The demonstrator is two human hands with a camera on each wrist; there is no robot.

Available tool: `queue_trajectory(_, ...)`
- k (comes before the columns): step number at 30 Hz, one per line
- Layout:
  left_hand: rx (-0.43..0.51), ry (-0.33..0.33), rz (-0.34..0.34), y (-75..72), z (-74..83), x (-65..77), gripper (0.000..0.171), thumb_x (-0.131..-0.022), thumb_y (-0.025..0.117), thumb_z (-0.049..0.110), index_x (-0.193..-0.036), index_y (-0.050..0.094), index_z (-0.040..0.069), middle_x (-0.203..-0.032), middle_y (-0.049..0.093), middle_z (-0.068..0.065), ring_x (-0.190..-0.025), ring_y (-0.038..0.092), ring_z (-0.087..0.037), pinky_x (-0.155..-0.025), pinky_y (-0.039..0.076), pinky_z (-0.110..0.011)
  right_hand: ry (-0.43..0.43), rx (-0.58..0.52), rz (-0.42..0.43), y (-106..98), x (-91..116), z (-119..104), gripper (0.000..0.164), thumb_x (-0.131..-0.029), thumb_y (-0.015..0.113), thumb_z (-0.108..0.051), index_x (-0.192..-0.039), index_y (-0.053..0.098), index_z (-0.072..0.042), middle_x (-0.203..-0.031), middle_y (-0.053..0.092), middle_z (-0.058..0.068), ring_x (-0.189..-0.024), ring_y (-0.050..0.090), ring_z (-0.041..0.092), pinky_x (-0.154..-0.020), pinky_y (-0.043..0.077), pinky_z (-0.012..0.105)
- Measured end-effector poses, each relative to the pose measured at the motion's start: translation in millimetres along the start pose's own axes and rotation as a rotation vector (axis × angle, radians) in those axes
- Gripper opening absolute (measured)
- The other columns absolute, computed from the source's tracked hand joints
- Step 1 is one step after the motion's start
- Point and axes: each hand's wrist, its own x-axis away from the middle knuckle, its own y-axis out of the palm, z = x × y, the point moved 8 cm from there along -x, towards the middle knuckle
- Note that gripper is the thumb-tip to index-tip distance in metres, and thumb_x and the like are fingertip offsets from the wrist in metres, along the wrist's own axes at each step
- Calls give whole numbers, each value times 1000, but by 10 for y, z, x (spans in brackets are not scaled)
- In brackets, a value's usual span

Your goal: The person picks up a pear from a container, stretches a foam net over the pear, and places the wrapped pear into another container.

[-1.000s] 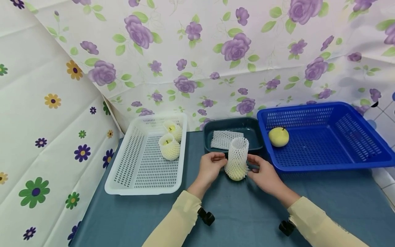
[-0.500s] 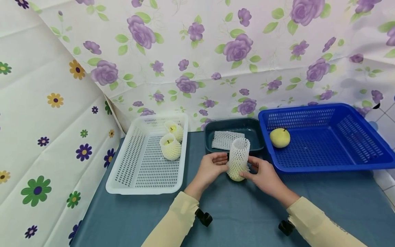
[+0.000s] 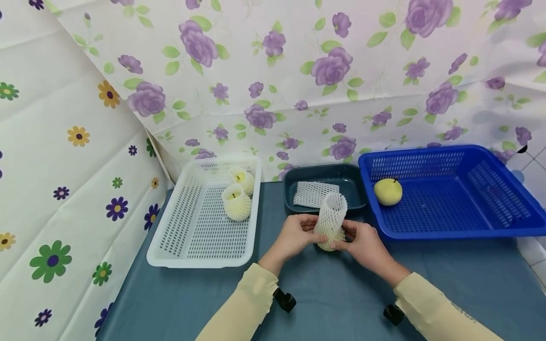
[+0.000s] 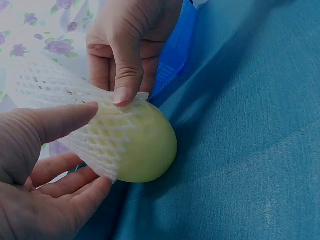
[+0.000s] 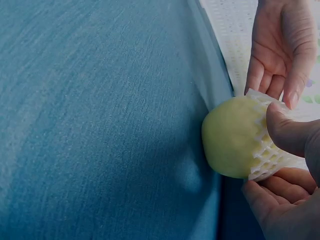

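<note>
A white foam fruit net [image 3: 332, 213] stands up like a tube over a yellow-green pear [image 4: 157, 147]. Its lower end covers the upper part of the pear, whose smooth bottom sticks out bare close over the table. From the left, my left hand [image 3: 296, 234] holds the net's lower part, thumb on the near side and fingers behind. My right hand [image 3: 368, 244] grips the same edge from the right, its thumb [image 5: 282, 127] lying on the mesh at the pear's side. The pear's top is hidden inside the net.
Behind the hands, a dark green tray [image 3: 354, 187] contains flat foam nets [image 3: 313, 194]. The white basket [image 3: 170, 263] at left contains two netted pears [image 3: 237, 203]. A blue basket [image 3: 448, 232] at right contains one bare pear [image 3: 388, 192].
The net's top has tipped slightly to the right and toward the back. Both thumbs have come round to the near side of the net, over the pear.
</note>
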Motion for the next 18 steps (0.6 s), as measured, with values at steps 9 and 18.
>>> queue_trajectory(9,-55,-4,7,17,2,11,49,-68,84,14,-114,66,13,-110,68,-2,-100,65,-14,-82,55,-28,-28,41,19,16,12,-17,58,-69,81,-36,-120,61,-18,-115,67,0,-107,63,15,-83,55,36)
queue_trajectory(18,-65,-36,2,29,-70,5,56,-67,85,13,-119,63,14,-114,67,-1,-102,64,-11,-83,54,-27,-10,25,6,52,-14,9,63,-65,85,-32,-121,60,-15,-117,66,2,-109,62,18,-86,53,39)
